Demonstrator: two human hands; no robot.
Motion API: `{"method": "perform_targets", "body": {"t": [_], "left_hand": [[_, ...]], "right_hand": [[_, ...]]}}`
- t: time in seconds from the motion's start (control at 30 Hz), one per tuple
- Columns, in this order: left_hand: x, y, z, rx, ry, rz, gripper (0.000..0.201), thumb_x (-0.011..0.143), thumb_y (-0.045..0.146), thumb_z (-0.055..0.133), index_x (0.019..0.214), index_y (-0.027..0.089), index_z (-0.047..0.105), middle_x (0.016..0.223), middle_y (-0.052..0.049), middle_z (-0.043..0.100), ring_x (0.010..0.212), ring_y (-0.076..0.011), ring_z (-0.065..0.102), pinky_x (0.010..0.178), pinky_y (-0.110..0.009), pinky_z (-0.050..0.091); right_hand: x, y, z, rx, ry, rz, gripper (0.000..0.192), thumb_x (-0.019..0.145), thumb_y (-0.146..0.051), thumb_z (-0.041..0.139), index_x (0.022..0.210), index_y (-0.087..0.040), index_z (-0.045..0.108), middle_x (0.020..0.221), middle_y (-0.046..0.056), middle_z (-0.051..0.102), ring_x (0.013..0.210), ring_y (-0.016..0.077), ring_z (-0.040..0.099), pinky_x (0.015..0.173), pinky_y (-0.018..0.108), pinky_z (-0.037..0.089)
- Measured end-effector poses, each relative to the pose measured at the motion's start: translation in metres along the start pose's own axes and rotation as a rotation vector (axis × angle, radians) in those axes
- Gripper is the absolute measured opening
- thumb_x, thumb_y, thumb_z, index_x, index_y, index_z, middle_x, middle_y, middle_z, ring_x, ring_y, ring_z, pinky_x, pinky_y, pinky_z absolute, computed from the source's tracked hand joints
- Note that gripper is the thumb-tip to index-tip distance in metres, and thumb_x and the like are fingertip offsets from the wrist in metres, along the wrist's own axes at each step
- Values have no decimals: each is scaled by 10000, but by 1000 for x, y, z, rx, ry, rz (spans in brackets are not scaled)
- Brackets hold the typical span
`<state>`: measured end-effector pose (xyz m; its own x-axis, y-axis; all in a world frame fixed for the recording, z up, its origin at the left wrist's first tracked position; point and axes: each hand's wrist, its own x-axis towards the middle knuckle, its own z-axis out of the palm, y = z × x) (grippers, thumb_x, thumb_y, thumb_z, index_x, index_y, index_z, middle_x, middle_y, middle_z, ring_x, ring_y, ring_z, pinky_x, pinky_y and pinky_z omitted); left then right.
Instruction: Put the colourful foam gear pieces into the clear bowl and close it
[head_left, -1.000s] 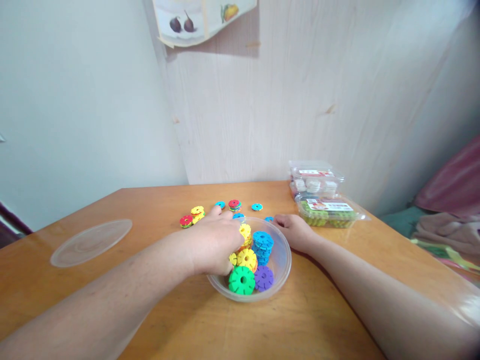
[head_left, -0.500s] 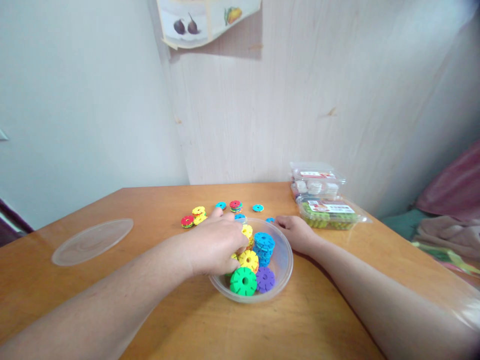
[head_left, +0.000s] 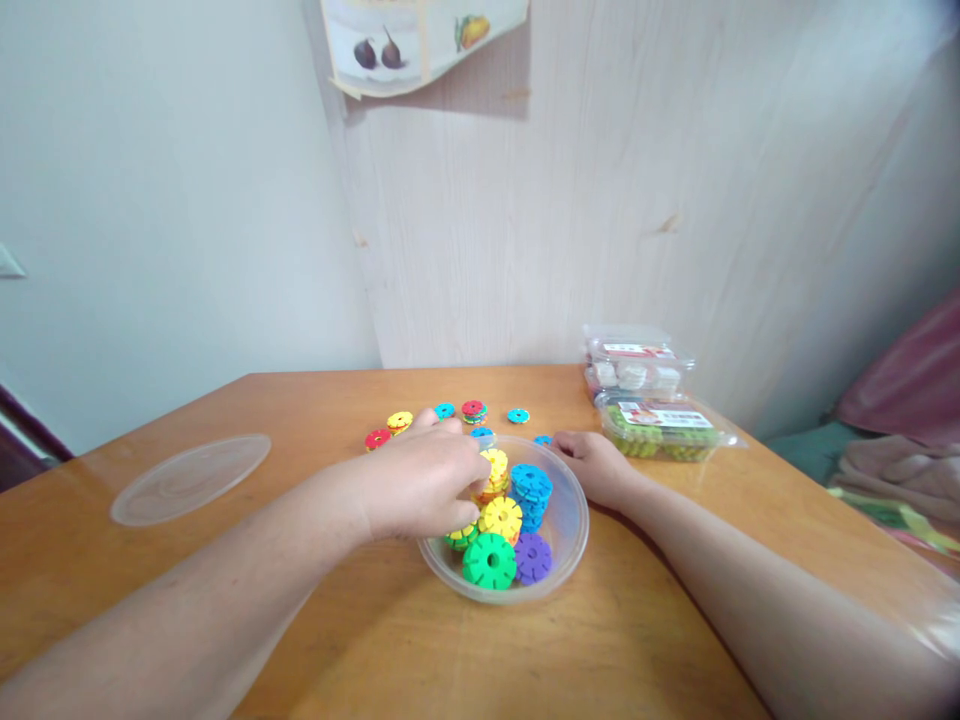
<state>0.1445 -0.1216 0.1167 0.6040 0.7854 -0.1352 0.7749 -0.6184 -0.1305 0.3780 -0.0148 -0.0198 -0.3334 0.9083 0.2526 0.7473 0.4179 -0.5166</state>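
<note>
A clear plastic bowl (head_left: pixel 576 545) holds stacked, notched plastic discs: a blue stack (head_left: pixel 530 492), yellow discs (head_left: pixel 501 518), a green disc (head_left: pixel 489 562) and a purple disc (head_left: pixel 533 558). Over the bowl's left side is my left hand (head_left: pixel 427 482), thumb apart from the fingers; I see nothing held, though the fingertips are partly hidden. My right hand (head_left: pixel 592 466) rests on the table behind the bowl's right rim. Its fingers are curled beside a small blue disc (head_left: pixel 543 440), and whatever they may hold is hidden.
Behind the bowl lie several more discs, including a red-topped stack (head_left: pixel 474 411) and a lone blue disc (head_left: pixel 518 416). A clear round lid (head_left: pixel 191 480) lies on the left of the wooden table (head_left: pixel 600 640). Clear food boxes (head_left: pixel 660 428) stand at the back right.
My left hand has drawn slightly left and its thumb has lifted off the discs, uncovering more of the yellow and green ones. The right hand stays in place; the view has shifted slightly.
</note>
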Motion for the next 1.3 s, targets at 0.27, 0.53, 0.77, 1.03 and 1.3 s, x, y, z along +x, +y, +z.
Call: {"method": "perform_targets", "body": {"t": [0.27, 0.53, 0.77, 1.03, 1.3], "left_hand": [[-9, -3, 2, 28, -18, -28, 138, 705, 304, 671, 615, 204, 639, 653, -41, 555, 777, -214, 463, 738, -360, 276], [0, 7, 0, 96, -66, -54, 130, 657, 305, 707, 610, 200, 646, 715, -56, 579, 804, -224, 458, 788, -393, 301], [4, 7, 5, 159, -72, -32, 117, 646, 285, 690, 590, 196, 641, 701, -64, 564, 795, -226, 442, 766, -388, 321], [-3, 1, -6, 83, -34, -66, 71, 678, 266, 657, 655, 199, 657, 710, -62, 578, 816, -235, 467, 737, -371, 292], [5, 4, -15, 21, 44, 40, 75, 719, 277, 661, 747, 208, 671, 740, -46, 596, 882, -240, 482, 777, -366, 297]], "right_hand": [[0, -3, -4, -4, -21, -3, 359, 872, -461, 489, 641, -195, 558, 649, 10, 622, 624, 147, 538, 545, 254, 314], [-1, -4, -4, 5, -21, 7, 354, 868, -456, 491, 637, -194, 549, 639, 10, 616, 611, 146, 530, 535, 258, 305], [0, -1, -1, 21, -7, 5, 379, 867, -475, 498, 611, -197, 524, 623, 3, 594, 611, 145, 516, 513, 252, 290], [1, 0, 1, 13, -13, -4, 407, 889, -503, 470, 627, -198, 530, 631, 4, 595, 608, 141, 520, 519, 249, 297], [0, 2, 1, 9, -5, -5, 398, 881, -496, 482, 625, -195, 527, 626, 3, 590, 603, 138, 508, 521, 245, 294]]}}
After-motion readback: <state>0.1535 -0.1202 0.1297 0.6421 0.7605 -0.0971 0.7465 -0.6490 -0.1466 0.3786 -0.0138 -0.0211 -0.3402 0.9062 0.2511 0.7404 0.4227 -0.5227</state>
